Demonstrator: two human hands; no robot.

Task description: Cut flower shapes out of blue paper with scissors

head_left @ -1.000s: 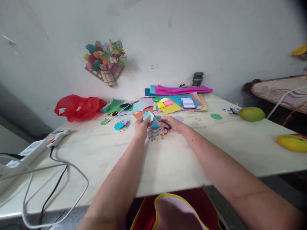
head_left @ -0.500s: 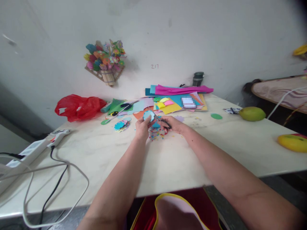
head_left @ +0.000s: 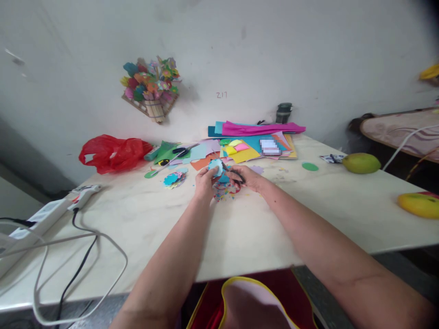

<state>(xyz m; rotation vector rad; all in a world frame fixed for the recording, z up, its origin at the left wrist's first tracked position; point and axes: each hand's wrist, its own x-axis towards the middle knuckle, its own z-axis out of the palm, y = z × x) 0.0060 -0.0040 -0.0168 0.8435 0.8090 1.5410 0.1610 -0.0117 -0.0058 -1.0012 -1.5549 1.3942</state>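
Observed, spanning the frame: white marbled tabletop [head_left: 171, 224]. Toward the wall, loosely spread: flat, multicoloured paper sheets [head_left: 252, 156]. Over the tabletop's middle, fingers closed in a pinch: bare left hand [head_left: 205, 179]. Opposite, fingers curled through handles: bare right hand [head_left: 249, 177]. In its grasp: black-handled, metal-bladed scissors [head_left: 225, 167], long axis diagonal, handles lower right, blades directed up-left, away from the wearer. Farther left, on the tabletop: overlapping, scalloped, mixed-colour paper cutouts [head_left: 173, 179]. In the left-hand pinch: light-blue, scallop-edged paper disc [head_left: 215, 167], right edge beside the blades; contact not determinable. Strewn below: tiny multicoloured paper scraps [head_left: 222, 198].
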